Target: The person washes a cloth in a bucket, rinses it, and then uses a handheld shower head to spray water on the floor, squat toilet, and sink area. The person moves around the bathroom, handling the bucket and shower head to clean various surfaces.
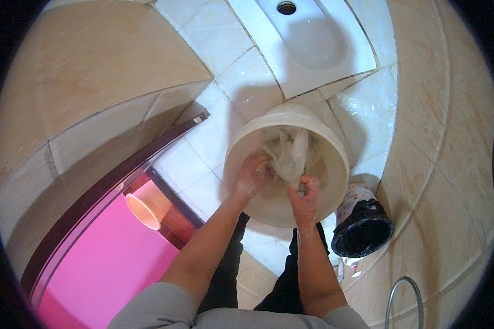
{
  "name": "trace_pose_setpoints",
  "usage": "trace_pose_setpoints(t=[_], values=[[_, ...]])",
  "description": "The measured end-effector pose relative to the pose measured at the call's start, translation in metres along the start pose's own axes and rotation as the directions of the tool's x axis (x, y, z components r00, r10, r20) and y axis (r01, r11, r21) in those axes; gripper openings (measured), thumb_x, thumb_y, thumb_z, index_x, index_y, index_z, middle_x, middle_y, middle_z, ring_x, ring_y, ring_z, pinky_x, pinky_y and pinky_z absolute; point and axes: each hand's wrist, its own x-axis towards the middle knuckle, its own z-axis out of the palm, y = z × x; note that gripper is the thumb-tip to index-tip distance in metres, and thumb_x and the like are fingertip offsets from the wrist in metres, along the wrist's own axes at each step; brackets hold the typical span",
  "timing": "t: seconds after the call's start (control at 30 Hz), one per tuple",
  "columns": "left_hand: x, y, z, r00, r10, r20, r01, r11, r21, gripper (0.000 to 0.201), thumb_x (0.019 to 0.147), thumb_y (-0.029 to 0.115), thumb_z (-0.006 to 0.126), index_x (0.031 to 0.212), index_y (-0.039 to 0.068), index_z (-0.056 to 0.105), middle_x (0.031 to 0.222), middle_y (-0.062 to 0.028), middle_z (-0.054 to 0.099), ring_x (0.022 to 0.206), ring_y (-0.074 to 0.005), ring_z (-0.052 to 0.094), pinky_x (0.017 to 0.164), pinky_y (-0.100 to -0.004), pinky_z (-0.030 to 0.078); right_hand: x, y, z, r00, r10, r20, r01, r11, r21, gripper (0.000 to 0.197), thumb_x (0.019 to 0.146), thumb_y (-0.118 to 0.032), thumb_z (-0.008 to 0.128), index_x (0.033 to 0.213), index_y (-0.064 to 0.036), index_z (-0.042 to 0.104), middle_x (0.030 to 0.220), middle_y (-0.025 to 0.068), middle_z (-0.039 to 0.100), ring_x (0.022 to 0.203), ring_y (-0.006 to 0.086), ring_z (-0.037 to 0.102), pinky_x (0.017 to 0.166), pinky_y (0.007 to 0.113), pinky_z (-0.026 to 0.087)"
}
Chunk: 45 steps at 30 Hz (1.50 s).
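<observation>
A large cream bucket (341, 151) holds cloudy water and a wet, whitish cloth (292, 153) that is bunched and partly raised out of it. My right hand (304, 198) has its fingers closed on the lower end of the cloth, at the near side of the bucket. Inside the left part of the bucket, my left hand (252, 172) is beside the cloth. Its fingers are blurred and partly lost in the water, so I cannot make out their grip.
Beyond the bucket is a white squat toilet (318, 49) set in a tiled floor. A bin with a black liner (362, 230) stands at right, near a curved metal hose (405, 282). Left of me are a dark door edge (115, 175) and a peach bucket (149, 205).
</observation>
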Motion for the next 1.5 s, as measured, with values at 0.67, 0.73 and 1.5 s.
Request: trace_pose_setpoints(t=[0.67,0.73,1.5], values=[[-0.062,0.147,-0.147,0.921,0.005,0.39,0.378,0.238,-0.895,0.026,0.079,0.023,0.058,0.098,0.006,0.055,0.095,-0.0033,0.056,0.089,-0.0152,0.052,0.077,-0.0283,0.041,-0.109,-0.116,-0.067,0.959,-0.111,0.26,0.123,0.992,-0.029,0.022,0.054,0.001,0.062,0.065,-0.0071,0.045,0.072,0.0085,0.049,0.069,0.0272,0.05,0.064,0.036,0.038],[-0.068,0.159,-0.153,0.911,-0.063,0.409,0.41,0.256,-0.875,0.028,0.079,0.026,0.059,0.098,0.007,0.055,0.094,-0.0034,0.056,0.086,-0.0156,0.053,0.075,-0.0288,0.042,-0.115,-0.106,-0.065,0.971,-0.14,0.193,0.155,0.986,-0.066,0.019,0.056,0.0,0.062,0.063,-0.0065,0.045,0.07,0.0083,0.049,0.068,0.0271,0.05,0.066,0.037,0.038],[-0.098,0.131,-0.121,0.883,-0.416,0.215,0.365,0.324,-0.873,0.017,0.079,0.008,0.049,0.091,0.002,0.06,0.087,-0.0021,0.058,0.077,-0.0116,0.052,0.069,-0.0222,0.041,-0.138,-0.063,-0.062,0.872,-0.327,0.366,0.477,0.736,-0.48,0.01,0.06,-0.004,0.059,0.063,-0.006,0.049,0.069,0.0123,0.05,0.07,0.0317,0.049,0.061,0.042,0.039]])
